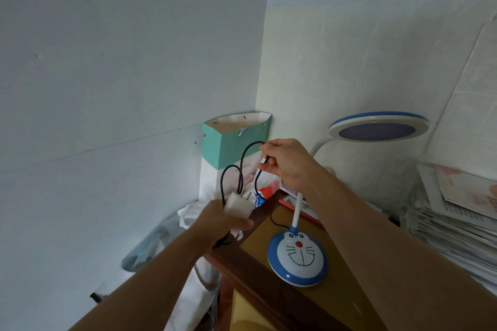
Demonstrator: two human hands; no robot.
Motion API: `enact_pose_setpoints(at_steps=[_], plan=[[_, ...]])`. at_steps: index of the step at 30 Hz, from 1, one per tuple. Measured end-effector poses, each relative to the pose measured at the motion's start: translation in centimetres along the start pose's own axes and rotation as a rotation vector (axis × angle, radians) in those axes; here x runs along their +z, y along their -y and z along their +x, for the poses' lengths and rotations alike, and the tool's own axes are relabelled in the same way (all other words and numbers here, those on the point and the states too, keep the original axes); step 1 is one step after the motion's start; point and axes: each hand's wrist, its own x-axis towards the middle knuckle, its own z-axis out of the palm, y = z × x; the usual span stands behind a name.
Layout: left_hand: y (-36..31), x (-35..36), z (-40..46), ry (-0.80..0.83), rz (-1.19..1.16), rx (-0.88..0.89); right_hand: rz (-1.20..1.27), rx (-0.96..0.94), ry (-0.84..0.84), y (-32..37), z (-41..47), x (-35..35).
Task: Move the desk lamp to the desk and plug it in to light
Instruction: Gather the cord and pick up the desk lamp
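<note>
Black cord (243, 161) pinched by right hand (285, 162); left hand (223, 219) grips plug (239, 205) before paper bag (228, 148).

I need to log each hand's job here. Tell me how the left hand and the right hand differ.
The left hand sits lower and nearer the camera, gripping the white plug; the right hand is raised higher, pinching a loop of the black cord. The left hand is beyond the desk edge; the right is above it. Both hold parts of the same lead.

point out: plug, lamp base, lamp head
plug (238, 205): head view, white body, gripped by the left hand.
lamp base (298, 256): head view, cartoon face on top.
lamp head (377, 130): head view, dark round underside.
</note>
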Motion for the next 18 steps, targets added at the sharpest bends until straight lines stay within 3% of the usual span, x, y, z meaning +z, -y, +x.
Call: enact_pose_setpoints(at_steps=[8, 18], plan=[[0.2, 6.0, 3.5, 0.047, -0.170, 0.067, 0.274, 0.026, 0.040, 0.2, 1.4, -1.5], [-0.6, 6.6, 5.0, -0.055, -0.309, 0.077, 0.172, -0.090, -0.018, -0.3, 3.0, -3.2]])
